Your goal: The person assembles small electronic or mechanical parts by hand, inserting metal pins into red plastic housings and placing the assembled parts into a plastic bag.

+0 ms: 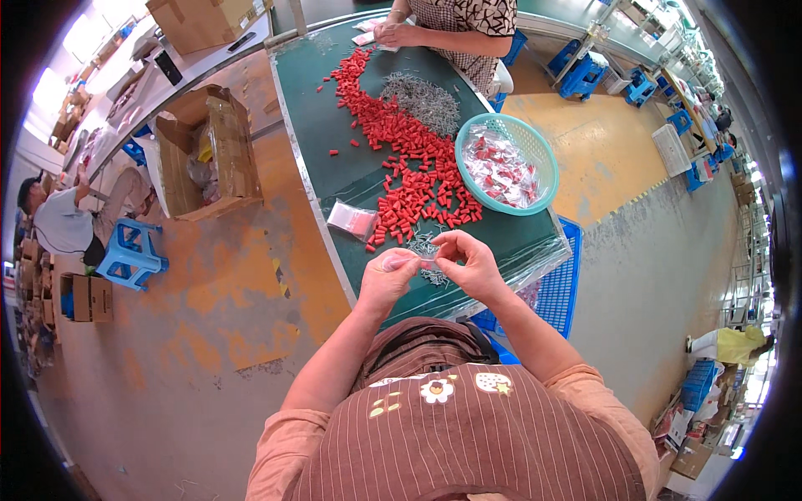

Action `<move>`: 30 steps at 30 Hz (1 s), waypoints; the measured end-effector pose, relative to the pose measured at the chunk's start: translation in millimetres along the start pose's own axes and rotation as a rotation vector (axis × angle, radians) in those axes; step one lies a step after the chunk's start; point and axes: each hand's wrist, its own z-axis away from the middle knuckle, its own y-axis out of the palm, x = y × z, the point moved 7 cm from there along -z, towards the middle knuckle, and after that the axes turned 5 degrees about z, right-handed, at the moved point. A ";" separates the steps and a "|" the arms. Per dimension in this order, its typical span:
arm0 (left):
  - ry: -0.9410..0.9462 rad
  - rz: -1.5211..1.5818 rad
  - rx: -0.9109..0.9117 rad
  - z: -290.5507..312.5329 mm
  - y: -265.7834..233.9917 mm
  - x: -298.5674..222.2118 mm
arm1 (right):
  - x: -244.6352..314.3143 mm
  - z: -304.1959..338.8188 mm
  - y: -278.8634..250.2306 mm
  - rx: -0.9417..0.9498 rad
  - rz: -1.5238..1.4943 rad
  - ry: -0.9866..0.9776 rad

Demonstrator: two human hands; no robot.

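Note:
My left hand [388, 282] and my right hand [473, 265] are close together over the near end of the green table [305, 100]. Between their pinched fingertips is a small clear plastic bag [403, 260]; its contents are too small to make out. Just beyond lies a small heap of grey screws [433, 274]. Red plastic sleeve-like pieces [418, 188] trail up the table in a long pile. A stack of flat clear bags [352, 219] lies left of my hands. To the right stands a mint-green basket [547, 196] full of bags with red pieces.
Another person's hands [397, 33] work at the table's far end, near a larger screw pile [422, 102]. A blue crate [561, 280] sits low on the right. An open cardboard box [230, 159] and a blue stool [134, 250] stand left.

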 end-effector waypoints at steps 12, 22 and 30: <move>0.097 -0.052 0.026 -1.3 9.1 3.7 | 1.9 0.2 5.2 -0.023 -0.039 -0.031; -0.188 0.161 0.134 -2.7 10.2 19.7 | 8.2 14.6 -28.5 -0.015 -0.123 0.092; -0.276 0.587 0.291 -1.2 14.8 19.1 | -6.8 75.2 -167.5 -0.281 0.686 0.265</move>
